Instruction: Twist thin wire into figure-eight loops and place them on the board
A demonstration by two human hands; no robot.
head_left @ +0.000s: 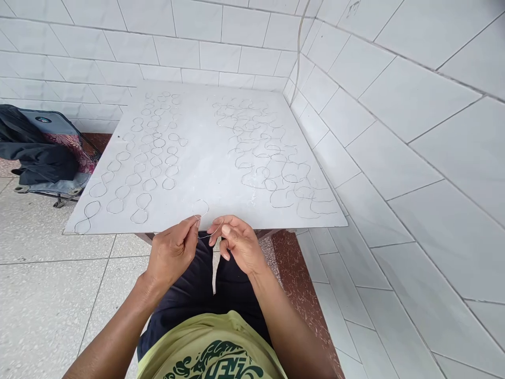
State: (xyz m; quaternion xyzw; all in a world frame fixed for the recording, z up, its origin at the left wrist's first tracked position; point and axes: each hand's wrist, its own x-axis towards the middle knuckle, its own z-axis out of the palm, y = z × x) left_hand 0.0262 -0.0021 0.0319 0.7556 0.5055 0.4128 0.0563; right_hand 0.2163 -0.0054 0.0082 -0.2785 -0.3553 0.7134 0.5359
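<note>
Between the thumb and fingers of my left hand [173, 250] is a thin wire [208, 209], pinched near its middle. One end forms a round loop above my fingertips, over the table's front edge. The rest curves across to my right hand [239, 243], whose fingers are bent around it, with the thumb close to the index finger. On the left half of the white tabletop [201, 158] lie several wires bent into figure-eight shapes [139, 209], in rough columns. Several open, wavy wire pieces [272, 158] lie loosely overlapping on the right half.
White tiled walls [244, 26] border the table at the back and right. A cable [299, 52] runs down the corner. To the left, a folding chair [74, 179] holds dark cloth [43, 163]. My legs [189, 284] are at the table's front edge.
</note>
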